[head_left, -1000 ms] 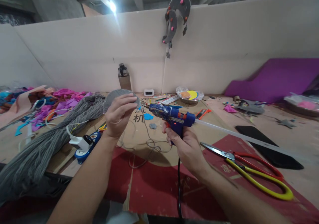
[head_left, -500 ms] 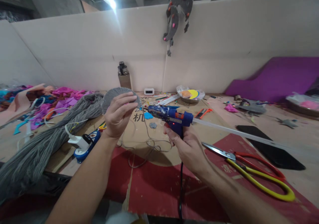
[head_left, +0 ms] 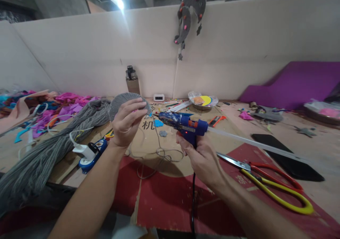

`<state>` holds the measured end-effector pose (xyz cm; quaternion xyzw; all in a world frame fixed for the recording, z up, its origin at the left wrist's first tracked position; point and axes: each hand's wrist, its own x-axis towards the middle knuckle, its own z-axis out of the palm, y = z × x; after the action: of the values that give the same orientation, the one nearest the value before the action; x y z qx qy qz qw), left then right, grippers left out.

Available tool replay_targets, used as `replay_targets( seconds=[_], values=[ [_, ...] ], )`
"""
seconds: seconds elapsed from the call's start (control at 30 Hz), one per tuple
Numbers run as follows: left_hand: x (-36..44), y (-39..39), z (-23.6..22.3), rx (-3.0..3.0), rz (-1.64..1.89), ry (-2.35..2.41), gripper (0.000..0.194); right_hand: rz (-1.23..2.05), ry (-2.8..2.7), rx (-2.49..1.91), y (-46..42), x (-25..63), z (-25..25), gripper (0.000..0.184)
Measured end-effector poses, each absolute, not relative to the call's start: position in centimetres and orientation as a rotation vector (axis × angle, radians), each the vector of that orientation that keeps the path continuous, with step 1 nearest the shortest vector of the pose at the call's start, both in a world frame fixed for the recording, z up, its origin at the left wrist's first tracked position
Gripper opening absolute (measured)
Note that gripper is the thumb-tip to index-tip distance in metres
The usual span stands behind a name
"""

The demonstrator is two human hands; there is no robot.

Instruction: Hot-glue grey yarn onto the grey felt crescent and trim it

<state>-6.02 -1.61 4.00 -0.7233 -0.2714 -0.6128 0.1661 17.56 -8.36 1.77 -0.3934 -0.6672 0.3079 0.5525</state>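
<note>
My left hand (head_left: 127, 120) grips a grey yarn-wrapped crescent (head_left: 120, 104), whose lower part is hidden behind my fingers. In my right hand (head_left: 198, 152) is a blue hot glue gun (head_left: 183, 123), with a long clear glue stick (head_left: 244, 138) running out of its back. The gun's nozzle points left, close to the crescent's tip at my left fingertips; whether they touch I cannot tell. A strand of grey yarn (head_left: 159, 150) trails down in loops onto the cardboard. Below the gun lie a small grey flower-like piece (head_left: 163, 134) and a blue scrap (head_left: 158, 123).
Scissors (head_left: 276, 185) with red and yellow handles and a black phone (head_left: 289, 159) lie on the right. Grey yarn (head_left: 63, 136) and a blue power strip (head_left: 92, 157) are on the left. A decorated grey crescent hanging (head_left: 195, 5) is on the back wall.
The glue gun and my right hand have shifted slightly to the right, drawing the nozzle a little away from the crescent. My left hand stays nearly in place.
</note>
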Motion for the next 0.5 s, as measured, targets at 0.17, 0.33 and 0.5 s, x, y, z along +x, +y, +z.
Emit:
replay_targets(
  seconds=[0.17,0.33,0.5],
  values=[
    [-6.01,-1.58,3.95,-2.051,-1.763,-0.824,0.012,0.690,-1.644,-0.983,-8.44,17.47,1.79,0.022],
    [-5.95,-1.63,4.03,-2.062,-1.772,-0.794,0.012,0.685,-1.649,-0.986,-8.47,17.47,1.69,0.025],
    [-5.78,-1.78,4.12,-2.060,-1.795,-0.810,0.010,0.704,-1.613,-0.984,-8.50,17.47,1.73,0.024]
  ],
)
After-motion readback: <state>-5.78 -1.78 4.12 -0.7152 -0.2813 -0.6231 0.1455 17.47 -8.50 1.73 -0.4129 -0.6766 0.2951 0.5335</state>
